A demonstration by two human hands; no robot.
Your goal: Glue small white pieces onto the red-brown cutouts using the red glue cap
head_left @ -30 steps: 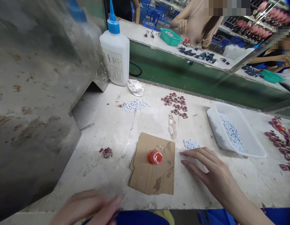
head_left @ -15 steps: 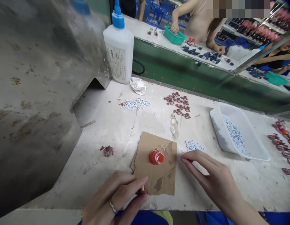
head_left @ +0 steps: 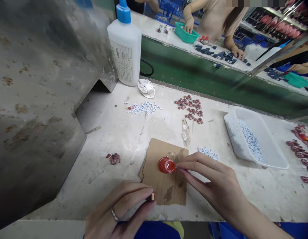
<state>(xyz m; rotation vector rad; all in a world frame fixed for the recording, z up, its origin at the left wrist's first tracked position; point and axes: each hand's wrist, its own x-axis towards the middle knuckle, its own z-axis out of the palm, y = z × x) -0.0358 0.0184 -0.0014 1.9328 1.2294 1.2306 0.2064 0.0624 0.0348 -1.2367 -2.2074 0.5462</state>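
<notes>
My left hand (head_left: pixel 126 205) pinches a small dark brown moulded piece (head_left: pixel 152 197) with a tan part facing up, near the table's front edge. My fingers hide most of it. My right hand (head_left: pixel 206 176) is closed in a pinch, its fingertips right beside the mouth of a small red pot (head_left: pixel 166 165). Whatever those fingertips hold is too small to make out. Glossy red shows inside the pot, which sits on a piece of brown cardboard (head_left: pixel 176 189). Behind the right hand lies a small heap of pale blue-white pieces (head_left: pixel 208 152).
A white bottle with a blue cap (head_left: pixel 125 49) stands at the back left, beside a crumpled white cloth (head_left: pixel 146 88). Brown figures (head_left: pixel 190 108) lie in a group behind the cardboard. A white tray (head_left: pixel 275 156) holds pale pieces. A metal housing (head_left: pixel 39 99) fills the left side.
My right hand has moved left, from beside the pale heap to the mouth of the red pot. My left hand stays nearly in place, with the piece's tan part showing more.
</notes>
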